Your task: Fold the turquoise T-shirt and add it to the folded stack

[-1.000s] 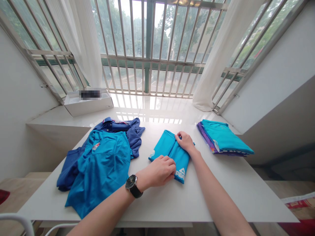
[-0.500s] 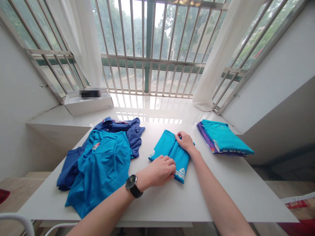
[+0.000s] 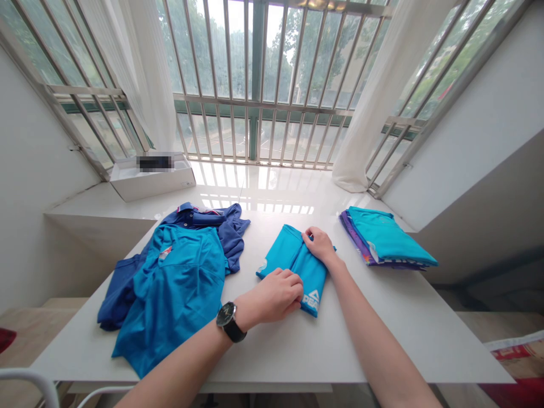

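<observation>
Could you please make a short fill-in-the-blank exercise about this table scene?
The wristwatch is on the person's ____ wrist. The left hand and right hand rest on a ____ turquoise shirt. In the stack on the table, a ____ shirt lies under a turquoise one. On the window sill stands a white ____.

Missing words: left, folded, purple, box.

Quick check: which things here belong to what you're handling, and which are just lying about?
In hand: folded turquoise garment, under the left hand and right hand.

Lying about: rumpled blue shirt; navy shirt; stack of folded shirts; white box on the window ledge.
</observation>
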`<state>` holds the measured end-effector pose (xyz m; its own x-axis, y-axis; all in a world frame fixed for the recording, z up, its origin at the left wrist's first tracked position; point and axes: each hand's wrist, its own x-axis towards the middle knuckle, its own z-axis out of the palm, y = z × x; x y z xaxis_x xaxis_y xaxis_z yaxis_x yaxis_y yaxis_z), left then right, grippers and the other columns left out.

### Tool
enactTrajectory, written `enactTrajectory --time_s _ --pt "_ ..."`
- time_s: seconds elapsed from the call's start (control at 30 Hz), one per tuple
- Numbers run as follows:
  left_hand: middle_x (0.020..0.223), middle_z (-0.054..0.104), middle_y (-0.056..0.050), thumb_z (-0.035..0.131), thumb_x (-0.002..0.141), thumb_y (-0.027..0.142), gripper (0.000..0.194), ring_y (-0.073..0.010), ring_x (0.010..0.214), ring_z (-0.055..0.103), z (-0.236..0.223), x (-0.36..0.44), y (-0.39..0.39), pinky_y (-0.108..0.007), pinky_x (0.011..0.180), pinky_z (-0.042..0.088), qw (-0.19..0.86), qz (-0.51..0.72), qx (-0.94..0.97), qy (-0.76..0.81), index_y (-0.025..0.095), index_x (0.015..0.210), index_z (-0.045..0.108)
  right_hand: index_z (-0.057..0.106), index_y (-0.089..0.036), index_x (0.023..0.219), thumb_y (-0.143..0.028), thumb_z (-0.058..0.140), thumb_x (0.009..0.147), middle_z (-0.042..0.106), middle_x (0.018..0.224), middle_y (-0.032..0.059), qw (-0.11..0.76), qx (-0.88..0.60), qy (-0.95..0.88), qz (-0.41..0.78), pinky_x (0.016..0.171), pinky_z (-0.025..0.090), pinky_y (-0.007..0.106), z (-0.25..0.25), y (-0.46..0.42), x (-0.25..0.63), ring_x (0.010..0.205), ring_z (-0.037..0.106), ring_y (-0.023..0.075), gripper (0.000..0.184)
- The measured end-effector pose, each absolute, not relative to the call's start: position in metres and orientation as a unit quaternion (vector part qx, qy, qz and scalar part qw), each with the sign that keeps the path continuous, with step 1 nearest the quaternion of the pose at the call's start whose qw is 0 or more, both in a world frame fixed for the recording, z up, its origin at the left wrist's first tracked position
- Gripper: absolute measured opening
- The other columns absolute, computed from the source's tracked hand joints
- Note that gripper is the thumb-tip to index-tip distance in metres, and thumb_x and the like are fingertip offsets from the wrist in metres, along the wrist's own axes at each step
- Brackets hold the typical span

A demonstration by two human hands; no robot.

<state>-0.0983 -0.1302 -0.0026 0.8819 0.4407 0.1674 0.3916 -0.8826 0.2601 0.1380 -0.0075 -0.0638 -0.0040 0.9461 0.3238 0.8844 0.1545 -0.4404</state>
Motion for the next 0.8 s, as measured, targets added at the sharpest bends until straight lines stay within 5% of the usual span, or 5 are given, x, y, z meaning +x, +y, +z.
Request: enactTrajectory --time_s 0.8 --pt "0.111 0.063 -0.004 0.061 0.093 0.025 0.008 -0.0202 0.102 0.056 -0.002 -0.100 -0.130 -0.032 0.081 0.040 0.109 0.106 0.965 0.213 0.020 0.099 0.058 0.059 -0.021 0.077 -0.043 0.056 0.083 0.067 0.078 0.0033 0.327 -0.620 -0.706 0.103 0.071 0.046 0.029 -0.054 -0.012 0.144 0.071 0.060 0.0175 0.023"
